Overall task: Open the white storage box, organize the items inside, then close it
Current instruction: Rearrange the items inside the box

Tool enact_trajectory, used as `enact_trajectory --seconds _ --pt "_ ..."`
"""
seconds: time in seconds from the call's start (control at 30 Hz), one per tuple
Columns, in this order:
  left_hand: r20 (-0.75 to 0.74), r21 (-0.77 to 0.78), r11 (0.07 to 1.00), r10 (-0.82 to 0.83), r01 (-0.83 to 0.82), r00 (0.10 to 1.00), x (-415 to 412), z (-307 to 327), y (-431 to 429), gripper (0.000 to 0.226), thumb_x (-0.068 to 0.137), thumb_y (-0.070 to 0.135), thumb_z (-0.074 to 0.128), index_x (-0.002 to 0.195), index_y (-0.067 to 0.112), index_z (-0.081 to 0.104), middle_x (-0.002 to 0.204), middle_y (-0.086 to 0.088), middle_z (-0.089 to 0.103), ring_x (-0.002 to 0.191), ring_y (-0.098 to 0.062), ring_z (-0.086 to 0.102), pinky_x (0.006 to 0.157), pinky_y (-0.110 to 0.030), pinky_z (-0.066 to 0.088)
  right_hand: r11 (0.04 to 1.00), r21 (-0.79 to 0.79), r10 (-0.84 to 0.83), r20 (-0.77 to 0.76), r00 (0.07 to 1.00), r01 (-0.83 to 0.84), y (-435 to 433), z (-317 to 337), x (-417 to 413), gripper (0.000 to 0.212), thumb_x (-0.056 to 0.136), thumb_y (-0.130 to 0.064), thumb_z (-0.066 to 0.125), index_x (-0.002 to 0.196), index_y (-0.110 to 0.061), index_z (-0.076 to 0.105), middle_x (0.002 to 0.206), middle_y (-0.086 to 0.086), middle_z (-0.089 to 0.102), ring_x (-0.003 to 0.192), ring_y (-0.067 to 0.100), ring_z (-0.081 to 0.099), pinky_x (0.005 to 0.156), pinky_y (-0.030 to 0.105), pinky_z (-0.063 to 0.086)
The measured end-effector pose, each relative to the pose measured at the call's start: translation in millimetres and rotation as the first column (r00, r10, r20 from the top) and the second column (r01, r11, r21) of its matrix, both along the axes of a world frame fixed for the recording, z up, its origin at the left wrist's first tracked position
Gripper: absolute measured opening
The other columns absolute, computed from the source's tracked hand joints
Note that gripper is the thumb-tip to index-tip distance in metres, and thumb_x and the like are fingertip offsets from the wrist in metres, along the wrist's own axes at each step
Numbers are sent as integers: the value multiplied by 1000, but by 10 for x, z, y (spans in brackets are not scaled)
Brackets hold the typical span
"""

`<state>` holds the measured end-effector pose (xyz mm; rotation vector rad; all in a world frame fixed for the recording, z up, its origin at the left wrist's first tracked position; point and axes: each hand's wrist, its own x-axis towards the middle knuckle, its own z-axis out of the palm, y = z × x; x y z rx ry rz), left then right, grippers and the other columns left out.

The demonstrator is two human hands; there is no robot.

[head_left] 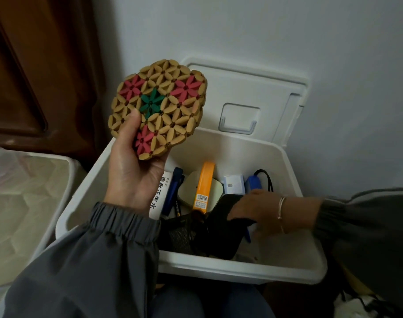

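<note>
**Open box at lower centre of frame**

White storage box [241, 269], lower centre, with lid [253, 92] raised against the wall. Left grip [131, 171] holds a beaded mat [163, 106] above the box's left rim. Right grip [257, 210] lies inside against black fabric [221, 226]; its closure cannot be told.

Dim, soft, cool indoor light — the wall [241, 31] darkens toward the corners. The mat [168, 104] is sharp, the right hand [253, 210] blurred; box [241, 148] interior shadowed — lower frame murky.

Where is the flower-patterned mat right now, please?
In the head view, the mat is left of centre, held up by the left hand above the left rim of the open white box, beside its raised lid.
</note>
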<state>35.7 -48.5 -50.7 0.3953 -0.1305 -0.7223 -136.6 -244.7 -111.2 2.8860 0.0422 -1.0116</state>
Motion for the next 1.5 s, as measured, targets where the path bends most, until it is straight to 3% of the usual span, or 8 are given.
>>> enact_trajectory --seconds 0.13,0.33,0.5,0.67,0.8,0.97,1.3,1.5 --pt "-6 21 1000 -6 6 1000 -26 13 -4 43 95 23 54 134 8 47 123 -12 66 109 -25 66 75 -30 58 920 -264 326 102 940 -291 118 -160 137 59 84 -27 59 137 -18 36 134 8 47 116 29 50 96 42 37" --pt "-32 41 999 8 -7 999 -9 9 -17 45 93 23 56 135 9 47 123 -12 66 111 -25 66 80 -31 58 879 -242 468 288 835 -410 126 50 81 18 75 -31 71 90 -20 66 76 -4 67 65 11 63 59 23 51" --pt "-32 44 999 -2 3 999 -13 -5 -20 40 94 22 56 131 10 50 119 -11 69 109 -25 67 77 -30 58 993 -51 119 457 881 -107 68 235 21 25 91 -29 49 109 -14 60 99 6 66 90 23 62 80 34 47" --pt "-55 16 1000 -4 5 998 5 -22 -30 43 93 21 58 132 8 48 121 -13 67 109 -27 66 77 -32 57 953 262 -297 698 651 154 -64 658 35 25 85 -26 51 96 -6 60 81 1 58 72 18 53 66 26 36" --pt "-27 23 1000 -19 19 999 13 -28 -31 43 93 22 57 133 9 47 120 -12 68 111 -26 66 81 -33 57 952 180 -303 669 679 248 -95 624 434 11 91 -22 49 92 -12 52 85 5 55 78 21 53 66 27 33" --pt "-13 33 999 -43 43 999 14 -33 -30 43 95 22 55 135 9 46 124 -13 66 113 -27 64 83 -34 57 936 101 -316 659 682 337 -78 526 832 29 91 -22 46 114 -7 54 107 15 61 97 32 58 80 38 48" --pt "5 53 995 -88 87 996 -3 -38 -46 40 94 22 55 130 7 49 120 -12 68 110 -26 66 77 -31 58 929 -91 -187 723 665 360 -317 372 823 27 92 -23 45 113 -9 55 109 13 60 101 31 57 75 38 47" --pt "17 88 993 -85 83 996 -15 -29 -53 40 95 22 54 132 8 48 122 -13 67 112 -26 65 89 -36 56 891 -140 -222 698 681 433 -359 311 723 26 93 -22 46 114 -9 52 107 13 62 99 31 58 79 38 46"
